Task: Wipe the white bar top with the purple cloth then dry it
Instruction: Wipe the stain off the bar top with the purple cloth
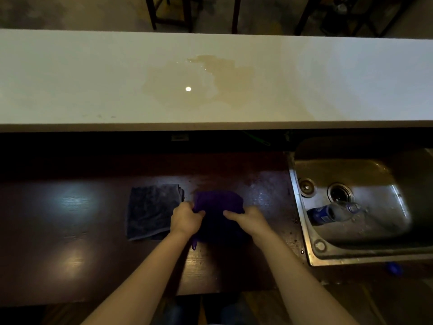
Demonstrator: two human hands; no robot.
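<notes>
My left hand [186, 218] and right hand [249, 219] each pinch one side of the purple cloth [219, 201], thumbs on top. The white bar top [93, 78] runs crosswise straight ahead (brownish spill [210, 76] dead centre), equally near both hands.

Across the upper half of the frame runs the white bar top [70, 78], with a brownish puddle [199, 83] spread at its centre. Below it lies a dark wooden counter [70, 231]. At centre frame the left hand [186, 219] grips the left edge of the purple cloth [219, 202] and the right hand [249, 219] holds its right side. A grey-blue cloth [150, 209] lies just left of it. At right, a steel sink [304, 231] holds a plastic bottle [332, 212] on its side.
</notes>
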